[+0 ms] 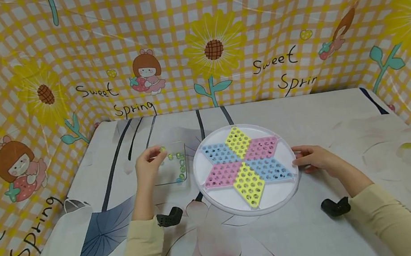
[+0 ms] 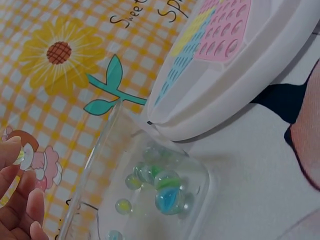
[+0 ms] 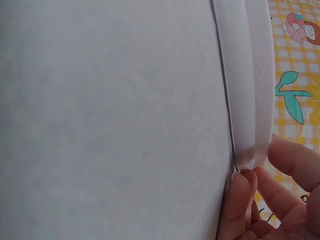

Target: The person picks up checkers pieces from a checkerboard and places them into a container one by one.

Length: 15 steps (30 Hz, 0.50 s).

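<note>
My left hand [image 1: 148, 164] is above a clear plastic box [image 2: 87, 172], pinching a yellow-green glass marble [image 2: 19, 157] between thumb and fingertip. Several glass marbles [image 2: 167, 181] with green, yellow and blue swirls lie in the box, mostly along its right side in the head view. To its right is a round white Chinese checkers board [image 1: 219, 198] with a pink, yellow and blue star full of holes. My right hand [image 1: 318, 159] grips the board's right rim; in the right wrist view, the thumb and fingers [image 3: 287, 197] meet at its edge.
A white cloth with printed flowers covers the table [image 1: 289, 240]. Yellow checked fabric [image 1: 169, 11] hangs at the back and sides. Beside the wrists are black wrist-worn devices, one near the left sleeve [image 1: 140, 252], the other near the right sleeve [image 1: 386, 211].
</note>
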Available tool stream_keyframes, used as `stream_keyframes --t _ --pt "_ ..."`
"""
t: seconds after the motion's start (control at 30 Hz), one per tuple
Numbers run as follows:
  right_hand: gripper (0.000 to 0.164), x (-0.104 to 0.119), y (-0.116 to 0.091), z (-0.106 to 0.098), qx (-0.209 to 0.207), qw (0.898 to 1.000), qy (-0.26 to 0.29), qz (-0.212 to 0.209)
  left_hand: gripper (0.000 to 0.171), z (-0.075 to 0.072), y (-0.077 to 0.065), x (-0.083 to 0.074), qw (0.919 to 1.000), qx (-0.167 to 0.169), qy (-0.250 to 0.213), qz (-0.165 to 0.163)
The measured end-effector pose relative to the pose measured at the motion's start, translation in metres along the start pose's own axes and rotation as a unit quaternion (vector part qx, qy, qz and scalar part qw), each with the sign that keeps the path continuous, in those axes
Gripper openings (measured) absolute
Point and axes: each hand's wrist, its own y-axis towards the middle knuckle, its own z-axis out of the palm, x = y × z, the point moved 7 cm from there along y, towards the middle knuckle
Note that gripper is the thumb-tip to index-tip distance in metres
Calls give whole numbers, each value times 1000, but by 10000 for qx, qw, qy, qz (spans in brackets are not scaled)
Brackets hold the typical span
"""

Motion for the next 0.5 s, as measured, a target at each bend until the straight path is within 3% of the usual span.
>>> stream_keyframes --t 0.5 --pt "66 0 1 1 13 10000 54 -12 28 -7 -1 8 9997 -193 -95 -81"
